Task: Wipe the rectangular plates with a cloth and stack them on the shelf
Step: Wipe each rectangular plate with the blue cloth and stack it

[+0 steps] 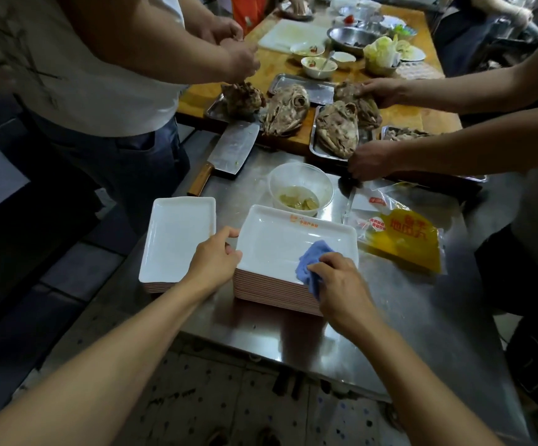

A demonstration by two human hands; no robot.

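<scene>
The top plate (280,243) lies on a tall stack (274,292) of rectangular plates on the steel table (406,317). The right hand (338,284) curls its fingers round a blue cloth (314,262) and presses it on the plate's near right part. The left hand (214,260) grips the plate's left edge, thumb on the rim. A lower stack (177,239) sits just left, apart from the first. Behind stand a clear bowl (299,189) holding what may be broth, a cleaver (229,152) and a yellow packet (399,236). Other people's hands handle cooked meat (338,128) on metal trays (317,146) on the wooden table (406,114).
</scene>
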